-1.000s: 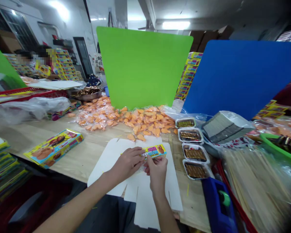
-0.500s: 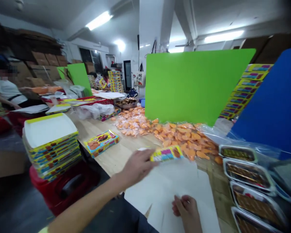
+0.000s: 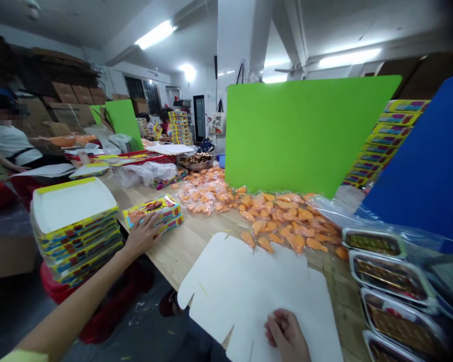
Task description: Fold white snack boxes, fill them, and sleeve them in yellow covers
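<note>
Two flat boxes lie one on top of the other on the wooden table, near its left edge. The upper box is bright yellow on top, printed with brown and reddish food pictures and a patch of light blue. The lower box shows mostly its side – yellow and blue, with small colourful prints. Both look closed and keep their shape, the upper one set slightly off to the left.

The left hand lies across the near edge of the upper box, fingers spread forward; whether it grasps the box or merely rests there, I cannot tell. The right hand is curled closed above the white card, thumb against the fingers.

Beyond the card spreads a heap of orange pieces in clear wrap, below an upright green board. Left of the boxes, a stack of yellow-edged trays stands on a red stool – the topmost one white inside.
</note>
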A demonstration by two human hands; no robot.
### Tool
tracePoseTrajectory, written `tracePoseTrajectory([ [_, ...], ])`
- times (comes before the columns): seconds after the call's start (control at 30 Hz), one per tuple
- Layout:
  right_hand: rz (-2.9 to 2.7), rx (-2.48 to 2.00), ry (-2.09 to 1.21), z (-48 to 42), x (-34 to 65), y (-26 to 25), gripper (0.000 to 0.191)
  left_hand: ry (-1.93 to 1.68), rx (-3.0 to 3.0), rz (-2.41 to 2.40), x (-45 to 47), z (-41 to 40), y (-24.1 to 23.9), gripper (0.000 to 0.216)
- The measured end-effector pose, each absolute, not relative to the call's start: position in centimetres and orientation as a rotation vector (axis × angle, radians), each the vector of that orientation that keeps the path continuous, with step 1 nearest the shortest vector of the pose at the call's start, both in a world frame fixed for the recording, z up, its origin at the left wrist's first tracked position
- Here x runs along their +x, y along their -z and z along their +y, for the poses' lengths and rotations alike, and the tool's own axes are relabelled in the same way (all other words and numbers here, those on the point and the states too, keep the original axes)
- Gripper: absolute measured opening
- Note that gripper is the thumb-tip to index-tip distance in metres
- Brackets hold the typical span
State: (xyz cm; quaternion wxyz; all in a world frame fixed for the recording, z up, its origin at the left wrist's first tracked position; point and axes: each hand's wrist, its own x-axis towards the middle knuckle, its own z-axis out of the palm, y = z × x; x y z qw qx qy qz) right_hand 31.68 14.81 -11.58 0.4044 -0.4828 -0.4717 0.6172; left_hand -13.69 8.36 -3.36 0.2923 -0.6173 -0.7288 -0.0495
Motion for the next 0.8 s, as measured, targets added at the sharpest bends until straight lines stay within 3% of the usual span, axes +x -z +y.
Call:
tracePoseTrajectory([
  [0.1,-1.477,-1.339,-1.266,15.6,33.8,10.7,0.048,0.291,-1.664,-2.021,-9.1,9.4,5.5,0.033],
  [0.2,-1.745,-1.53,-0.641,16.8,35.8,10.9,0.063,0.345,-1.749,-2.335,-3.7,10.8,7.8,0.043],
  [0.3,-1.936,-1.702,-0.35,17.5,36.6,13.0,0.074,0.543,-1.881,-2.653,0.3,11.9,9.0,0.055],
  [0.4,-2.068,-1.778,-0.304,17.5,36.4,15.6,0.069,0.977,-1.884,-2.746,1.7,12.5,8.6,0.051],
  [0.5,-2.087,-1.81,-0.316,17.4,36.2,16.4,0.069,1.195,-1.828,-2.78,1.4,12.9,7.4,0.039],
  [0.8,-1.768,-1.578,-0.69,16.3,37.1,10.6,0.074,1.862,-1.854,-2.599,-1.6,10.3,2.2,0.042],
])
